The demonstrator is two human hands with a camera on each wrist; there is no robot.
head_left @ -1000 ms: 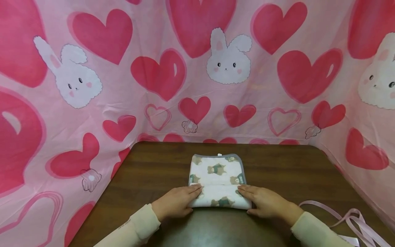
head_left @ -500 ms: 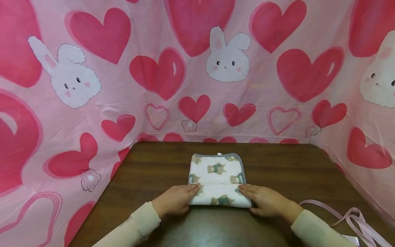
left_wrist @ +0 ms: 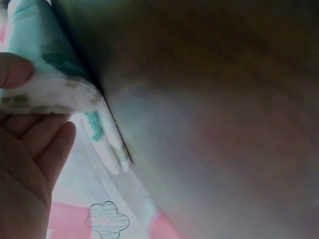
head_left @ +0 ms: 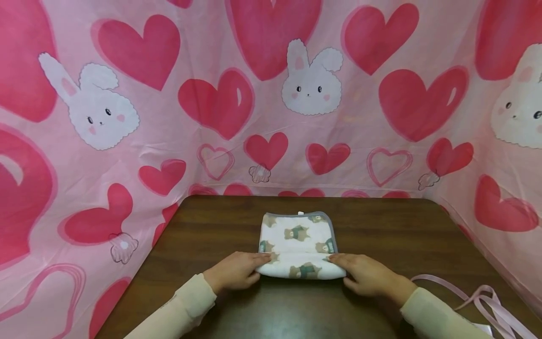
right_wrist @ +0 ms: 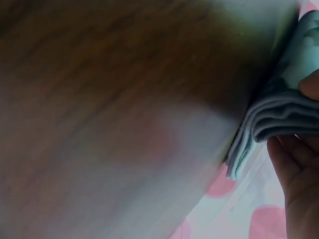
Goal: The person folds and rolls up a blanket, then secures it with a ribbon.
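A folded white cloth (head_left: 302, 233) with brown bears and a grey edging lies on the brown table. Its near part is doubled into a thick fold that both hands hold by the ends. At the left end my left hand (head_left: 239, 270) has its fingertips on top; in the left wrist view the thumb and fingers (left_wrist: 45, 144) pinch the layers from opposite sides. My right hand (head_left: 368, 274) grips the right end. The right wrist view shows stacked grey-edged layers (right_wrist: 284, 117) between thumb and fingers. The underside of the cloth is hidden.
A pink ribbon (head_left: 493, 301) lies in loose loops at the table's right front, with a small white item (head_left: 482, 328) partly under it. A pink curtain (head_left: 262, 117) with hearts and rabbits surrounds the table (head_left: 211, 221) at the back and sides.
The near edge of the folded cloth has shifted slightly away from the person and looks more rounded. Both hands have moved a little forward with it. The far part stays in place.
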